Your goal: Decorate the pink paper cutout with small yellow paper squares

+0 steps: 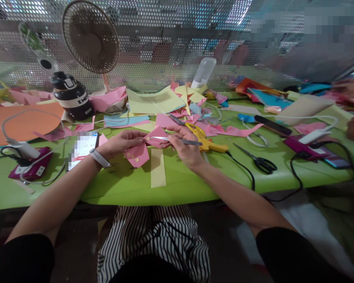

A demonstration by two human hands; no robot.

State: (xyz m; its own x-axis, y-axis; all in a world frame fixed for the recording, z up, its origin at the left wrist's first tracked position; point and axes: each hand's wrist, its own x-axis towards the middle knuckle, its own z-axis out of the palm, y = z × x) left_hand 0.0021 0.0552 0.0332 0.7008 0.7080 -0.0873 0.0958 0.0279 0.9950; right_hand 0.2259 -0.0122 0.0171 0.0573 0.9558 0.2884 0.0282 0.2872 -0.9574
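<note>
In the middle of the head view, my left hand (pixel 125 140) pinches a folded pink paper piece (pixel 138 154) with small yellow bits on it. My right hand (pixel 187 151) is closed around metal tweezers (pixel 191 142). The tweezers' tip points left and meets the pink paper close to my left fingertips; whether it grips a bit there is too small to tell. Below the hands lies a pale yellow paper strip (pixel 158 169). Just beyond my right hand rests a yellow glue gun (pixel 208 144), its cord running right.
Black scissors (pixel 264 163) lie to the right. A phone (pixel 84 149), a purple power strip (pixel 43 167) and a black bottle (pixel 72 98) stand or lie left. Behind are a fan (pixel 91 39) and paper sheets (pixel 153 101). Another person's hand (pixel 351 90) shows far right.
</note>
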